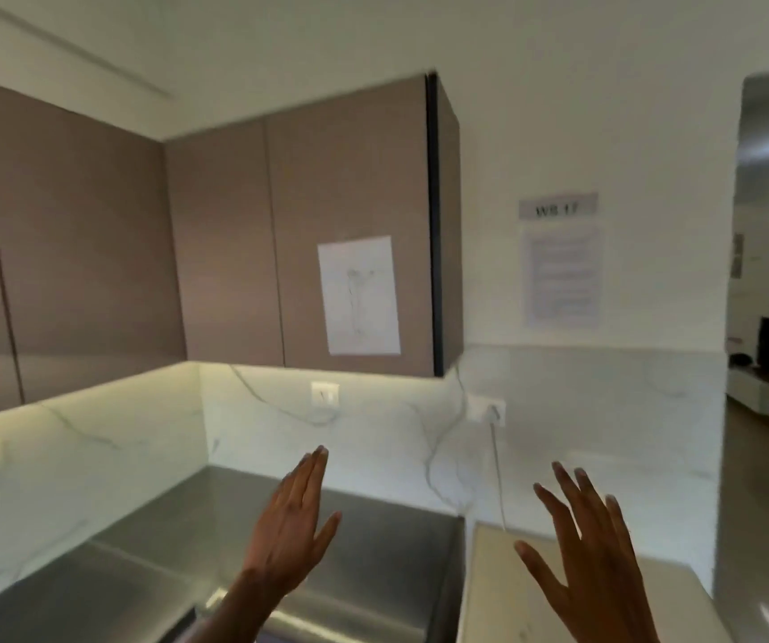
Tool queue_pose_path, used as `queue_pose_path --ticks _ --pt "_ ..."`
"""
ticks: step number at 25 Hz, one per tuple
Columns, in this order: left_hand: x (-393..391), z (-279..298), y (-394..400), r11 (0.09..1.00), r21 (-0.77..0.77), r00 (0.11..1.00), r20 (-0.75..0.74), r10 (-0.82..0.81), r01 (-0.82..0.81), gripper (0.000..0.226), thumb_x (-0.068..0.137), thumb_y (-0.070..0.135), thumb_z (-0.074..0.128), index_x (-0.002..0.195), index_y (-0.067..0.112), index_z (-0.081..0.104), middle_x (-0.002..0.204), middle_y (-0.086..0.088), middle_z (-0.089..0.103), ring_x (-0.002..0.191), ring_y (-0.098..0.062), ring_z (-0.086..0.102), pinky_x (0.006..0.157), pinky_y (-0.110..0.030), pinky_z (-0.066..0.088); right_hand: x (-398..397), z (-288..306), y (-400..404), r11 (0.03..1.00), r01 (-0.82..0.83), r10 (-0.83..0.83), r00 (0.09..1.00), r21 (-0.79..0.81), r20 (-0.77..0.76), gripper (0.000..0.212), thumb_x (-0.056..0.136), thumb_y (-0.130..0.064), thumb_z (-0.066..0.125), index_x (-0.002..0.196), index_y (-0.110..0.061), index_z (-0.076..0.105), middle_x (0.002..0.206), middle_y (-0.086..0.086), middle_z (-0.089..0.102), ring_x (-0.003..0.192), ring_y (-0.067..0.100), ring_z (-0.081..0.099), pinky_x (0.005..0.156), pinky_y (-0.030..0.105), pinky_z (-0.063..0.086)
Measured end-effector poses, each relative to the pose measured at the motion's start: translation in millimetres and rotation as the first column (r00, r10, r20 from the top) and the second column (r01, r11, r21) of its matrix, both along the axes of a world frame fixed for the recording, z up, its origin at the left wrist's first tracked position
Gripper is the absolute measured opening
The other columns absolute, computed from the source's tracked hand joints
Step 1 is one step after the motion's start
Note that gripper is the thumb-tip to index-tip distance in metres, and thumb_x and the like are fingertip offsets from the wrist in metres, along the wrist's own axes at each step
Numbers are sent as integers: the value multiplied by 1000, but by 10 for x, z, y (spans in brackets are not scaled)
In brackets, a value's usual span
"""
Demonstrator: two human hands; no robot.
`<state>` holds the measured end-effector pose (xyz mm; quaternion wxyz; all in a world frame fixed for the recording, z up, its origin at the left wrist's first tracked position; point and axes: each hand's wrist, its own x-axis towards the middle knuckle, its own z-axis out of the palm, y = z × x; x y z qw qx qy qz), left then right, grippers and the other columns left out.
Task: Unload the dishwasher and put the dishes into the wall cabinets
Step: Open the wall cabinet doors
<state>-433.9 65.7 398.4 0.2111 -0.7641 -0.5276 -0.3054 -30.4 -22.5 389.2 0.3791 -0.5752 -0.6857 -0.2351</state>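
Raised before the camera, the left hand (pixel 289 517) is held flat with its fingers straight and pressed together, nothing gripped in it. Under it a steel worktop (pixel 178 540) is seen, and up and to the left of it the wall cabinets (pixel 215 234) are shown with every door shut; a sheet of paper (pixel 358 295) is taped to the door directly above its fingertips. A wall socket (pixel 325 393) is set in the marble backsplash (pixel 95 438) just over the hand. To its right the right hand (pixel 591 554) is spread wide and likewise empty, poised above a pale counter (pixel 503 591), with a plugged-in cable (pixel 497 471) hanging between the two hands. No dishwasher and no dishes are in view. Both palms are judged to be lifted toward the cabinets, whose closed doors stand in the way of any stowing.
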Motion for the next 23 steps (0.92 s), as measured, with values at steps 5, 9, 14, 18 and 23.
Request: queue_pose_path --ticks 5,9,14,18,23 --pt "-426 853 305 975 142 985 41 168 -172 78 96 51 59 160 14 35 160 -6 47 138 -26 57 108 -39 46 -386 705 472 983 -144 135 987 117 81 69 96 -72 32 135 -25 64 162 7 43 149 33 40 117 58 34" --pt "-617 1002 769 981 17 979 60 194 -195 75 94 48 64 157 16 40 154 -6 53 132 -25 61 103 -40 54 -917 829 911 962 -246 219 954 118 205 63 97 -68 28 125 -31 72 155 6 53 145 29 42 121 48 23" --pt "-868 930 2131 945 -325 916 371 154 -27 59 101 42 59 151 14 45 147 -1 57 136 -19 53 112 -31 43 -1643 1084 2105 979 -202 172 902 34 397 55 94 -70 39 133 -40 62 161 -3 42 148 26 41 127 57 21" --pt "-1024 985 3486 874 -434 490 823 288 216 59 104 53 49 133 4 62 135 -13 67 126 -33 61 110 -36 46 -2149 1629 3303 981 -177 94 799 83 593 58 92 -54 52 145 -30 55 174 2 13 161 26 12 124 57 16" --pt "-1043 1093 4789 783 102 -477 838 264 613 81 98 76 33 149 16 49 141 -13 61 131 -37 57 118 -49 41 -2869 2469 4904 996 -5 -48 793 86 607 78 93 -71 43 159 -30 37 175 5 1 161 29 -4 125 61 16"
